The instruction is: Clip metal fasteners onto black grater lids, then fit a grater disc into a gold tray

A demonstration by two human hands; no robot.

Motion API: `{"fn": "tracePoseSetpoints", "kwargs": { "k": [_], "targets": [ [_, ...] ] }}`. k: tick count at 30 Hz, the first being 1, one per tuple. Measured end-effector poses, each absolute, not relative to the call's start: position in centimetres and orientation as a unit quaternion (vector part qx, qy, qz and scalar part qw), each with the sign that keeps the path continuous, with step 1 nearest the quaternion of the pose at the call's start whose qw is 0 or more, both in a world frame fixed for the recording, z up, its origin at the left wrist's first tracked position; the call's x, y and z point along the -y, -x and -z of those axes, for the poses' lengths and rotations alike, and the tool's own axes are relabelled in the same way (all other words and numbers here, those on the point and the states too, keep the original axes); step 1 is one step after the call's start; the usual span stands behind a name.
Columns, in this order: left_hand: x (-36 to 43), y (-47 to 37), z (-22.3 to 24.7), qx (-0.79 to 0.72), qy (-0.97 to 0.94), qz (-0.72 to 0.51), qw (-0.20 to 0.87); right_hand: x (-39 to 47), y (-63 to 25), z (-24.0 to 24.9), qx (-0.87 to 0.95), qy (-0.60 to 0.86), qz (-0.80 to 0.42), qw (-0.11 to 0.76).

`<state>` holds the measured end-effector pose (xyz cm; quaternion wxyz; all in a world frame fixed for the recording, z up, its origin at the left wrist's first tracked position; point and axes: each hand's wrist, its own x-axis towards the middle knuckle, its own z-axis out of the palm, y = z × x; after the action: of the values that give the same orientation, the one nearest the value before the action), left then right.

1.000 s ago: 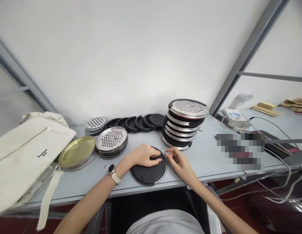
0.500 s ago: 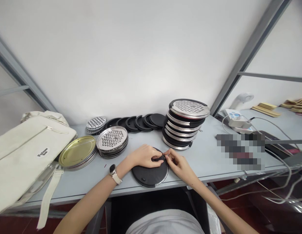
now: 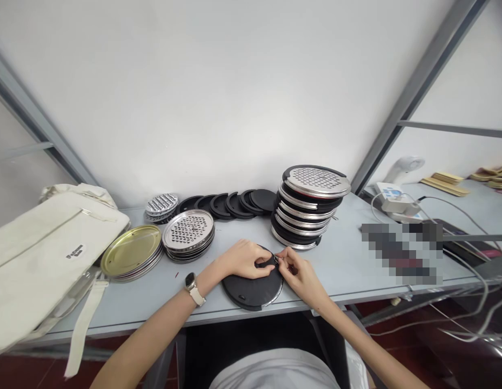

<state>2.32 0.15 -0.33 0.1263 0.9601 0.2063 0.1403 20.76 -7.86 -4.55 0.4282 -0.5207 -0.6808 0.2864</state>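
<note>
A round black disc (image 3: 251, 290) with a silvery rim along its right side lies near the table's front edge. My left hand (image 3: 247, 259), a watch at its wrist, rests over the disc's upper part, its fingers curled and thumb stretched toward the right rim. At that rim my right hand (image 3: 295, 270) pinches a small metal piece (image 3: 276, 259), perhaps a ring or clasp; the fingertips mostly cover it. Behind, to the right, stands a tall stack of round metal graters (image 3: 315, 182) with black edging.
Left of my hands are stacked grater plates (image 3: 189, 229), gold-coloured round plates (image 3: 131, 253) and a cream bag (image 3: 44, 259). Black round parts (image 3: 238, 206) overlap in a row by the wall. Cables (image 3: 480, 294) and a white device (image 3: 396, 200) lie to the right.
The view has shifted slightly. Both hands stay at the disc's upper right rim, with only small finger movement around the metal piece.
</note>
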Motion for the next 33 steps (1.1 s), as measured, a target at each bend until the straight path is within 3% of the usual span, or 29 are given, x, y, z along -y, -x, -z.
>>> {"fn": "tracePoseSetpoints", "kwargs": {
  "k": [14,20,26,33],
  "targets": [
    [0.0,-2.6,0.2,-0.205,-0.961,-0.135,0.126,8.2,-20.6,4.2,0.655,0.541,-0.286,0.444],
    [-1.8,-1.4,0.5,-0.289,-0.942,-0.148,0.080,8.4,-20.7,4.3,0.642,0.542,-0.278,0.465],
    [-1.4,-1.4,0.4,-0.232,-0.957,-0.144,0.098,7.6,-21.2,4.6,0.622,0.530,-0.307,0.487],
    [-0.6,-1.3,-0.2,-0.187,-0.967,-0.126,0.121,7.7,-20.7,4.7,0.661,0.522,-0.303,0.446]
  ]
}}
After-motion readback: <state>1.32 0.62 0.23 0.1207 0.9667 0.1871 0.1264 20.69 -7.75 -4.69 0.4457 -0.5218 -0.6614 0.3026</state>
